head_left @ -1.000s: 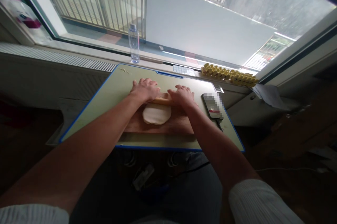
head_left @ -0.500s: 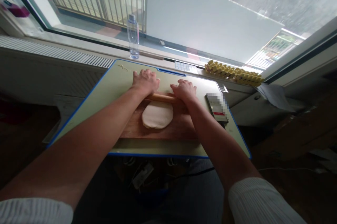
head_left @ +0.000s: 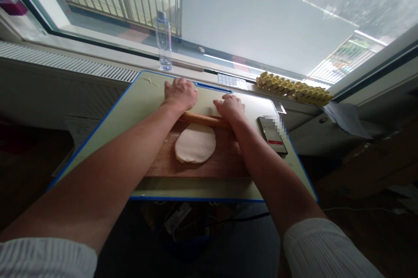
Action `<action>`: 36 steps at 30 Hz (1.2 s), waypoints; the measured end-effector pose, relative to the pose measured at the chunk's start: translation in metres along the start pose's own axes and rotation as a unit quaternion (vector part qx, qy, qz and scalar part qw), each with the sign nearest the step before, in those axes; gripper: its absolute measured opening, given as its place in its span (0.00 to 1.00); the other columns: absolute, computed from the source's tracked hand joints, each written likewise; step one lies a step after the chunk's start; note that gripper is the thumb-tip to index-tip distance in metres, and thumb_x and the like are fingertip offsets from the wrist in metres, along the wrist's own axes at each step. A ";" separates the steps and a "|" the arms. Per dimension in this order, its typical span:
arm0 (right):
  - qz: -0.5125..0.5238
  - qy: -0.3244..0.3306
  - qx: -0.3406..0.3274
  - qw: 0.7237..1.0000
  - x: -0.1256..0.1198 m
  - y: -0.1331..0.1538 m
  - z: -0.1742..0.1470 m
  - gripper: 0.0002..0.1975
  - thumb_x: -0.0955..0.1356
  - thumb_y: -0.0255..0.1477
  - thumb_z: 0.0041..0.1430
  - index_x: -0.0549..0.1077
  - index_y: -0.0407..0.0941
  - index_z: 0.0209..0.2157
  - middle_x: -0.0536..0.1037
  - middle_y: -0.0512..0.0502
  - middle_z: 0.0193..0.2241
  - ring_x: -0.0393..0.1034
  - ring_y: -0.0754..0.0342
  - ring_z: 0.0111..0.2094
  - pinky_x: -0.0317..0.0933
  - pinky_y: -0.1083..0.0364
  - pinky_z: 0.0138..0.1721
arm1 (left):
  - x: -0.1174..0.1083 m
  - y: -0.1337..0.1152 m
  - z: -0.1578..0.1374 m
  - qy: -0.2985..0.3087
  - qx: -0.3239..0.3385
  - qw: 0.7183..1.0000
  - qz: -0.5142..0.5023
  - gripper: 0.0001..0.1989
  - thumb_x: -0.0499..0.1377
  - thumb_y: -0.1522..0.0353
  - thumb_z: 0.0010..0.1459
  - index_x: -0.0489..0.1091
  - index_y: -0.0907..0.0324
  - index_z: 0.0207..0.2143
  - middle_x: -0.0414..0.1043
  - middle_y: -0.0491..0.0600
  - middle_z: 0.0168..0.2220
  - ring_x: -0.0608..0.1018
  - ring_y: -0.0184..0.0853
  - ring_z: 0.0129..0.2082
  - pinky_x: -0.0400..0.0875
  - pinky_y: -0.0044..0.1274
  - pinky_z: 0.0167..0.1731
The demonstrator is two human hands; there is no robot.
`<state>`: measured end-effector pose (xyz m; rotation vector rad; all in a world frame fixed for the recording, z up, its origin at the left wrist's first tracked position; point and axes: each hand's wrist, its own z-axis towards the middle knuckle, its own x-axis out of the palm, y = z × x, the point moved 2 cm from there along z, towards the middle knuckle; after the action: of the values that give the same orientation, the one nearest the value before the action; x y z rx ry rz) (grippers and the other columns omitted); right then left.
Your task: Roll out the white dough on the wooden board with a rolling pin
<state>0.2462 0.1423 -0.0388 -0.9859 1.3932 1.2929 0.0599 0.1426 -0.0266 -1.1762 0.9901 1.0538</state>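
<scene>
A flat round of pale dough (head_left: 195, 144) lies on a wooden board (head_left: 227, 160). Across its far edge runs a wooden rolling pin (head_left: 206, 120), its ends under my two hands. My left hand (head_left: 181, 94) presses on the pin's left end, palm down, fingers bent forward past it. At the other end my right hand (head_left: 230, 107) bears down the same way. Both palms hide the ends of the pin, and the undersides of the fingers are out of sight.
The board rests on a small pale-green table (head_left: 126, 112) with a blue rim. A phone (head_left: 273, 136) lies at its right side, thin scraps (head_left: 150, 81) at the far left corner. On the windowsill stand a plastic bottle (head_left: 164, 42) and yellow egg cartons (head_left: 292, 89).
The rolling pin has gone slightly away from the dough's middle, towards its far edge, with both hands on it. The dough looks a little longer. The camera view has shifted slightly.
</scene>
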 end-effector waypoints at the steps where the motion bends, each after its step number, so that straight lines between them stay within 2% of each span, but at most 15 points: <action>1: 0.000 -0.002 -0.001 1.000 0.000 0.000 0.001 0.27 0.65 0.44 0.72 0.75 0.43 0.63 0.74 0.33 0.66 0.67 0.35 0.66 0.61 0.35 0.66 | 0.000 0.000 0.001 -0.002 -0.001 1.000 -0.002 0.31 0.41 0.59 0.72 0.69 0.63 0.67 0.68 0.66 0.68 0.67 0.55 0.70 0.56 0.50 0.68; 10: -0.004 -0.029 -0.015 0.999 0.000 0.000 0.000 0.26 0.65 0.44 0.73 0.76 0.43 0.62 0.75 0.34 0.65 0.68 0.35 0.65 0.62 0.36 0.65 | 0.000 0.000 -0.002 -0.026 -0.005 1.000 -0.017 0.30 0.41 0.60 0.73 0.72 0.64 0.63 0.70 0.66 0.67 0.68 0.55 0.68 0.60 0.48 0.66; 25: -0.009 -0.110 -0.056 0.992 -0.006 0.001 -0.026 0.23 0.64 0.42 0.74 0.78 0.41 0.58 0.79 0.33 0.58 0.70 0.36 0.61 0.63 0.40 0.62 | -0.005 -0.001 -0.021 -0.039 0.005 0.999 -0.029 0.29 0.43 0.60 0.72 0.73 0.62 0.63 0.71 0.66 0.67 0.69 0.55 0.68 0.61 0.48 0.66; 28: -0.015 -0.104 -0.058 0.993 -0.006 0.001 -0.031 0.23 0.64 0.42 0.74 0.78 0.42 0.57 0.79 0.32 0.58 0.70 0.36 0.61 0.62 0.40 0.62 | -0.006 -0.001 -0.026 -0.036 0.004 0.999 -0.024 0.29 0.43 0.60 0.72 0.73 0.61 0.62 0.72 0.65 0.65 0.70 0.54 0.67 0.62 0.47 0.65; 36: 0.000 -0.039 -0.036 0.999 -0.003 -0.001 -0.039 0.26 0.63 0.45 0.73 0.75 0.42 0.60 0.75 0.31 0.64 0.67 0.34 0.64 0.60 0.35 0.65 | -0.002 0.004 -0.034 -0.021 0.007 1.000 -0.017 0.28 0.44 0.57 0.71 0.75 0.59 0.61 0.73 0.64 0.65 0.72 0.54 0.65 0.67 0.46 0.62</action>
<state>0.2430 0.1030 -0.0366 -0.9735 1.2953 1.3746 0.0542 0.1087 -0.0296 -1.1511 0.9412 1.0393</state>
